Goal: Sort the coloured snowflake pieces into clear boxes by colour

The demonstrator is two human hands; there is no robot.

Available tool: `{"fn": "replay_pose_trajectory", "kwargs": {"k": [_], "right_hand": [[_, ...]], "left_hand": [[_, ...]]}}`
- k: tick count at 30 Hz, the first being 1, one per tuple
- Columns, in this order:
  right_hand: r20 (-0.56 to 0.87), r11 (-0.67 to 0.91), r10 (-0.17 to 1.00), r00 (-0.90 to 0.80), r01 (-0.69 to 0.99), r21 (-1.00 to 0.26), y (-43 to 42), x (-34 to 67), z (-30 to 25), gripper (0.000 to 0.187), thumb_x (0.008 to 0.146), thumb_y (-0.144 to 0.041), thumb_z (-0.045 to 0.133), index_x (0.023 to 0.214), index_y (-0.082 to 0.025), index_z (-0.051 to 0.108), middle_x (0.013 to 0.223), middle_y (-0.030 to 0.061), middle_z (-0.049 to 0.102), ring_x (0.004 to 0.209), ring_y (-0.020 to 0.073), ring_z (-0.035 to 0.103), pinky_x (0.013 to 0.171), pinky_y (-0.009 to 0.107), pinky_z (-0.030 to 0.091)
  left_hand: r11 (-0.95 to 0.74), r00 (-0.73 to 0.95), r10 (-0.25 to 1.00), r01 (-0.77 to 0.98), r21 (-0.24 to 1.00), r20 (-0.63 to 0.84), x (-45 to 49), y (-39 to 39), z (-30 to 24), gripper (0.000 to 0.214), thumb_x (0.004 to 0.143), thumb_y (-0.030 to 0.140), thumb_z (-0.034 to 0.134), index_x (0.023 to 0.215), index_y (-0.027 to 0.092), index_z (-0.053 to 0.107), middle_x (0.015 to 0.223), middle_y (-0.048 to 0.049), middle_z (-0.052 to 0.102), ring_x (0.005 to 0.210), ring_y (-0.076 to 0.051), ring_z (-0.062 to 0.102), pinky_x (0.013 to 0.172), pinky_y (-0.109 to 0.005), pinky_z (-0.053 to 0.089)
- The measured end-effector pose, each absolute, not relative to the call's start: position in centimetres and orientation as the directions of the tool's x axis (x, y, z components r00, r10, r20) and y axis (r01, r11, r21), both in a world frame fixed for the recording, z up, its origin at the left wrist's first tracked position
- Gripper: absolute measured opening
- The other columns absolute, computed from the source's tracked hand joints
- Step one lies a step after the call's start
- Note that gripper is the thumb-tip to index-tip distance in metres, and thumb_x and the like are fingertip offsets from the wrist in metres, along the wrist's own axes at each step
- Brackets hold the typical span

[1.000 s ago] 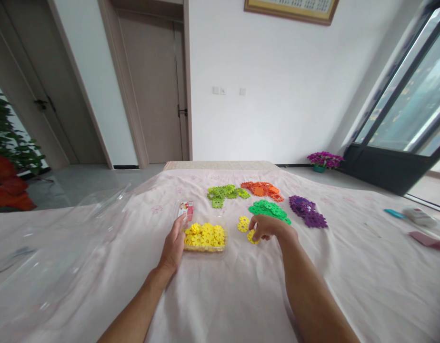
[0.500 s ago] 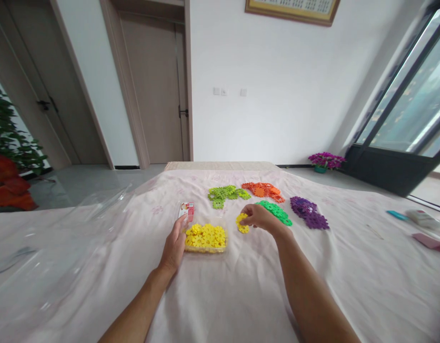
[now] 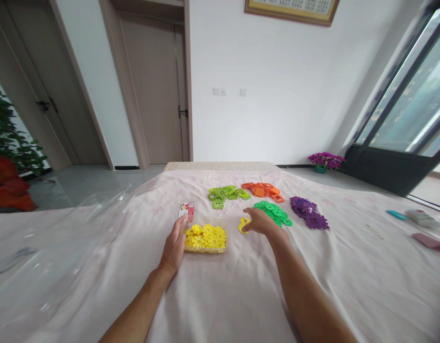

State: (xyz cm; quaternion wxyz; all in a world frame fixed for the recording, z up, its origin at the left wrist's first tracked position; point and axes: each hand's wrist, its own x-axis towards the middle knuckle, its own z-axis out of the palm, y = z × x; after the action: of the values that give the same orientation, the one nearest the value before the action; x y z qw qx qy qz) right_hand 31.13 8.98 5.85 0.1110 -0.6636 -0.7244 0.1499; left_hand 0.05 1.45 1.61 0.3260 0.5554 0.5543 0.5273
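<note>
My left hand [image 3: 173,244] grips the left wall of a clear plastic box [image 3: 225,251], which stands on the cloth with its lid folded back. Yellow flower-shaped plastic pieces [image 3: 207,237] fill the box. To the right of it, a yellow piece [image 3: 242,222] lies on the cloth. My right hand [image 3: 262,223] hovers at that piece with thumb and index finger spread, holding nothing. Just beyond this hand is a heap of green pieces [image 3: 275,212].
Further back lie lime green pieces [image 3: 225,193] and orange pieces [image 3: 263,189], with purple pieces [image 3: 309,213] to the right. A clear plastic sheet or bag [image 3: 63,252] spreads over the left side. A pink object [image 3: 430,241] and a blue one [image 3: 396,215] rest at far right.
My right hand has let go of the yellow piece, its fingers opening and shifting slightly right. The yellow piece now lies on the cloth. My left hand has stayed on the box.
</note>
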Motion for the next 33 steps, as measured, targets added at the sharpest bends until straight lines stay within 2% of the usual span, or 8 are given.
{"fn": "replay_pose_trajectory", "kwargs": {"k": [3,8,13,18,23,25,28,33], "right_hand": [[-0.071,0.085,0.992,-0.109,0.958,-0.274,9.3,31.5,4.9,0.086,0.058,-0.037,0.085,0.137,-0.02,0.054,0.134,0.0152,0.056,0.126,0.0332,0.048,0.098,0.037,0.038],[-0.086,0.117,0.986,-0.142,0.961,-0.25,9.8,30.9,4.0,0.074,0.058,-0.037,0.085,0.126,-0.019,0.063,0.122,0.0129,0.06,0.117,0.0301,0.052,0.092,0.032,0.039],[-0.116,0.052,0.988,-0.101,0.927,-0.372,9.9,31.3,3.5,0.065,0.059,-0.031,0.083,0.12,-0.019,0.064,0.107,0.0067,0.066,0.096,0.0213,0.061,0.076,0.025,0.041],[-0.103,0.065,0.988,-0.118,0.907,-0.417,9.6,31.3,3.6,0.039,0.059,-0.029,0.081,0.094,-0.017,0.068,0.092,0.0031,0.069,0.082,0.0182,0.061,0.064,0.023,0.038],[-0.071,0.049,0.993,-0.095,0.876,-0.481,9.6,30.4,3.9,0.04,0.06,-0.022,0.079,0.098,-0.016,0.067,0.088,0.0035,0.069,0.076,0.0159,0.062,0.06,0.022,0.039],[-0.053,0.057,0.992,-0.11,0.798,-0.6,9.5,29.5,4.3,0.034,0.064,-0.022,0.077,0.095,-0.016,0.066,0.078,0.0023,0.068,0.066,0.0139,0.061,0.056,0.022,0.038],[-0.03,0.074,0.985,-0.168,0.579,-0.812,8.8,27.4,5.6,0.029,0.068,-0.025,0.074,0.094,-0.016,0.063,0.069,-0.0001,0.064,0.057,0.0113,0.057,0.05,0.022,0.039],[0.017,0.104,0.932,-0.361,0.223,-0.969,6.6,23.9,8.3,0.039,0.069,-0.029,0.074,0.104,-0.017,0.063,0.084,0.003,0.069,0.066,0.0118,0.062,0.057,0.022,0.048]], "left_hand": [[-0.177,-0.173,0.959,0.251,0.952,0.224,0.1,1.4,1.7,0.056,0.08,0.012,0.04,0.134,0.021,0.05,0.142,-0.0048,0.056,0.135,-0.019,0.047,0.114,-0.034,0.036],[-0.193,-0.169,0.956,0.254,0.948,0.24,0.0,1.6,1.3,0.055,0.081,0.013,0.041,0.134,0.021,0.05,0.142,-0.0051,0.056,0.135,-0.02,0.047,0.114,-0.036,0.035],[-0.191,-0.149,0.96,0.272,0.943,0.238,-0.2,1.7,1.1,0.055,0.082,0.014,0.038,0.136,0.019,0.048,0.145,-0.0064,0.053,0.136,-0.018,0.045,0.116,-0.034,0.031],[-0.18,-0.168,0.958,0.274,0.945,0.231,-0.1,1.7,1.2,0.055,0.08,0.013,0.04,0.134,0.021,0.05,0.144,-0.0049,0.054,0.137,-0.019,0.045,0.117,-0.036,0.031],[-0.186,-0.138,0.966,0.229,0.956,0.221,-0.1,1.7,1.1,0.052,0.085,0.017,0.041,0.137,0.021,0.047,0.144,-0.0071,0.053,0.134,-0.02,0.048,0.115,-0.035,0.034],[-0.202,-0.135,0.962,0.232,0.952,0.237,-0.1,1.7,1.1,0.046,0.091,0.027,0.042,0.136,0.021,0.048,0.144,-0.0077,0.052,0.134,-0.02,0.047,0.115,-0.036,0.033],[-0.237,-0.152,0.949,0.237,0.942,0.277,-0.2,1.7,1.1,0.047,0.097,0.044,0.037,0.135,0.021,0.049,0.143,-0.0079,0.053,0.136,-0.02,0.045,0.116,-0.037,0.031],[-0.258,-0.252,0.916,0.22,0.941,0.311,-0.5,2.0,0.8,0.051,0.099,0.049,0.028,0.128,0.017,0.054,0.135,-0.0103,0.059,0.129,-0.02,0.052,0.112,-0.035,0.037]]}}
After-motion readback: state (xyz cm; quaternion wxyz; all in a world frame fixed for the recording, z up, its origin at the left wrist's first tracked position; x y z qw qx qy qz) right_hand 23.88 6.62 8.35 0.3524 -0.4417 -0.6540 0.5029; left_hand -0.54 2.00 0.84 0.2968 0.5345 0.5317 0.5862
